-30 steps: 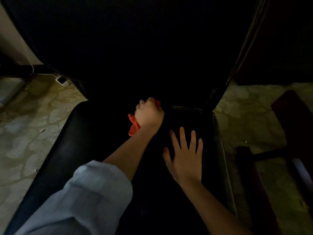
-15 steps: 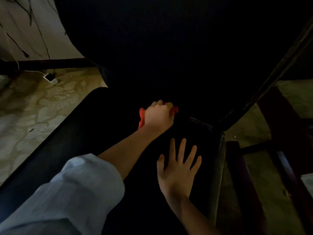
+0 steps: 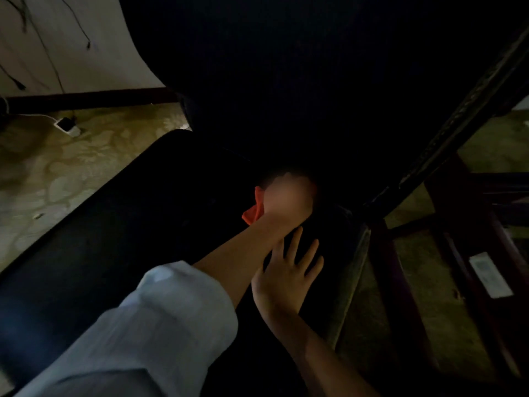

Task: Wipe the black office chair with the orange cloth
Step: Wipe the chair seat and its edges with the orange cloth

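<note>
L hand (image 3: 286, 199) on cloth (image 3: 251, 214) at seat (image 3: 114, 239) rear, R hand (image 3: 286, 272) on seat just before it

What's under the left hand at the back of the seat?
The orange cloth: one corner pokes out beside the left hand, which grips it against the black office chair seat. The rest of the cloth is covered by the blurred hand.

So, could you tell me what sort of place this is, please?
Likely a dim home or small office room: black office chair, patterned floor, white adapter and cables by the wall.
</note>
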Motion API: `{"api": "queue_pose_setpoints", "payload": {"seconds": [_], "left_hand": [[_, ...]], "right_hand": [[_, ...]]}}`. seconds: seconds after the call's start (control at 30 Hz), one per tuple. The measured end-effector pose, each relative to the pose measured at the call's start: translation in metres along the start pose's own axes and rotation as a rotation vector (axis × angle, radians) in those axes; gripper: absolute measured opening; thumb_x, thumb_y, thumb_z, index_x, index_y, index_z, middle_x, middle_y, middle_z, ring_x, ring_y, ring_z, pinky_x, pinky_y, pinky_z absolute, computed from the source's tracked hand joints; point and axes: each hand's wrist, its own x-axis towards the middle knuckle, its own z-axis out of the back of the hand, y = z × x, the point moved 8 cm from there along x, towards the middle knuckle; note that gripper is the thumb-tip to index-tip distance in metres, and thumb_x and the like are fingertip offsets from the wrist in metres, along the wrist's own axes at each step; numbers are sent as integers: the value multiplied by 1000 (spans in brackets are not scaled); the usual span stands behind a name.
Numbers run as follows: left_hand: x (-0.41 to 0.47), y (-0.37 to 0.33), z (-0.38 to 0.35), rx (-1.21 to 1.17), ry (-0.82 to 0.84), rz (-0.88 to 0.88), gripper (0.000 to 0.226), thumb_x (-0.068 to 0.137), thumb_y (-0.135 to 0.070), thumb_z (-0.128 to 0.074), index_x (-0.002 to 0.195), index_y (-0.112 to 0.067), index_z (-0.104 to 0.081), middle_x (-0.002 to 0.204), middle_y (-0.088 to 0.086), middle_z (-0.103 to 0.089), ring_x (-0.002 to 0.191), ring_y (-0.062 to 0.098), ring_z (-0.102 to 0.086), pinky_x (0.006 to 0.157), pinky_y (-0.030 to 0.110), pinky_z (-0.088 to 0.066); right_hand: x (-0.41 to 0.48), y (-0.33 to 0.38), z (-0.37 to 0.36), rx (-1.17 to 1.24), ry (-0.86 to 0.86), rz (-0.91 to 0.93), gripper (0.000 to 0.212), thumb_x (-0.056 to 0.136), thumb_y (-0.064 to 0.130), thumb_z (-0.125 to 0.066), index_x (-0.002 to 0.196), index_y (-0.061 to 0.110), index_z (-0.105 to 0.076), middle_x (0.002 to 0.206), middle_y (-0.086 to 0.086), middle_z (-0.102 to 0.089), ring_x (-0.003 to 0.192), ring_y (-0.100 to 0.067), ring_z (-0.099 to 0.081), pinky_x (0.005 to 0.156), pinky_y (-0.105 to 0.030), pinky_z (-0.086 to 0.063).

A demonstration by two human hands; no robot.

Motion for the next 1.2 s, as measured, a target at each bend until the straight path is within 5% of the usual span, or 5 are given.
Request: {"api": "queue_pose_setpoints", "payload": {"seconds": [0.17,0.43,0.73,1.03,1.2], "left_hand": [[1,-3,0,118,90,-102,40,93,-34,-45,131,-24,-51,125,6,-52,114,27,-49,81,35,-44],[-15,-12,-3,-55,-15,115,35,89,-27,-49,121,-15,-57,115,12,-55,108,31,-51,74,33,-41],[-39,-64,-36,8,204,-248,36,93,-32,-47,129,-33,-51,133,-1,-48,118,21,-48,86,33,-48],[-18,-20,-7,29,-65,150,33,92,-26,-45,122,-15,-57,115,11,-55,106,29,-51,78,35,-44],[-23,-37,-24,-60,-4,69,33,89,-25,-50,119,-18,-60,115,10,-56,107,29,-54,79,35,-49]], "right_hand": [[-2,-32,30,-56,-14,182,59,77,50,-35,114,18,-67,114,-10,-67,98,-41,-63,78,-48,-52],[-11,-88,21,-21,174,171,101,55,84,21,147,46,5,158,9,15,144,-27,18,115,-46,6],[-11,-90,17,24,220,150,96,61,80,10,148,44,-3,158,9,10,142,-25,22,113,-43,15],[-1,-96,20,121,193,251,97,59,88,6,147,46,-1,158,12,7,141,-17,21,112,-38,13],[0,-96,18,176,203,291,112,49,93,16,147,44,-4,158,12,8,133,-12,28,108,-36,19]]}}
